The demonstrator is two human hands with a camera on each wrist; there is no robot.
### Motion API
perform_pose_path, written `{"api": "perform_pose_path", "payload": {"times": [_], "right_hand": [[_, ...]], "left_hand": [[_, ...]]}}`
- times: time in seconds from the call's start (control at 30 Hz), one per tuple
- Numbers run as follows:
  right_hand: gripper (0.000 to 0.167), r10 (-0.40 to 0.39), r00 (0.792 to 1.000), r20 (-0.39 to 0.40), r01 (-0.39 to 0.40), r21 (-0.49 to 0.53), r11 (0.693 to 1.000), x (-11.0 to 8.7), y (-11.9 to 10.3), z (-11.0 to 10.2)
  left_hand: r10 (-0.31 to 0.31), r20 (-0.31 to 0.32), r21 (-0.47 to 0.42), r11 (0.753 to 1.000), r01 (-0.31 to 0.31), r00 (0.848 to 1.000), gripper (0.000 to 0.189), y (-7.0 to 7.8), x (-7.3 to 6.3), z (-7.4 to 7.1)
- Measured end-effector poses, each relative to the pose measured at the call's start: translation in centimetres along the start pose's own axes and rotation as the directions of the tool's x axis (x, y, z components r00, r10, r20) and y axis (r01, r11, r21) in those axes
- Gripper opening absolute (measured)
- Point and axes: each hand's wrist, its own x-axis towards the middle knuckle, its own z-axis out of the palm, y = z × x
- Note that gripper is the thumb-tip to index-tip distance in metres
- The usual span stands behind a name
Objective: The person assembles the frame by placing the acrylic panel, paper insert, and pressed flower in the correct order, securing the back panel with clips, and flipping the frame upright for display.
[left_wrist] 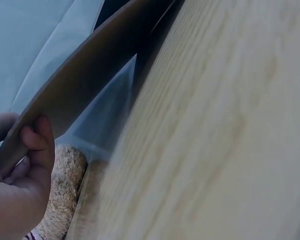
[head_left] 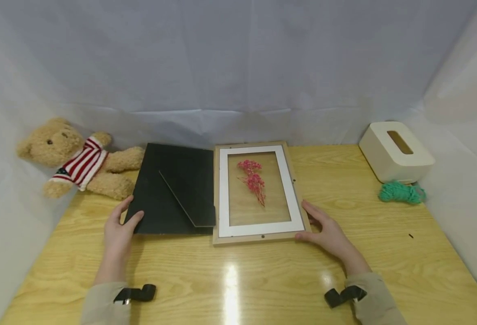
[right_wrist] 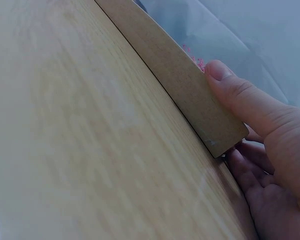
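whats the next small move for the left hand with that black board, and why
Probably lift the black board over the frame, stand side up: the left hand holds its edge off the table, the right hand grips the frame's corner, and the pink flowers inside the white border have no board over them.

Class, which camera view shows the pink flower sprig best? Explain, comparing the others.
The head view: the pink flower sprig shows whole within the white mat. The right wrist view shows only pink tips beyond the wooden frame; the left wrist view shows none.
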Motion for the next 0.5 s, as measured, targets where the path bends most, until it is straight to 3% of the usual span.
{"api": "perform_pose_path", "payload": {"times": [0.27, 0.37, 0.5], "right_hand": [[0.097, -0.001, 1.0, 0.0, 0.001, 0.011, 1.0, -0.07, -0.07, -0.02], [0.097, -0.004, 1.0, -0.003, 0.004, 0.006, 1.0, -0.07, -0.09, -0.04], [0.097, -0.003, 1.0, 0.001, 0.003, 0.005, 1.0, -0.05, -0.14, -0.05]], "left_hand": [[0.008, -0.052, -0.071, 0.997, -0.011, 0.999, 0.056, -0.07, 0.04, 0.27], [0.004, -0.068, -0.138, 0.99, -0.014, 0.998, 0.055, 0.03, 0.1, 0.39], [-0.023, -0.052, -0.309, 0.951, 0.006, 0.998, 0.052, 0.25, -0.04, 0.33]]}}
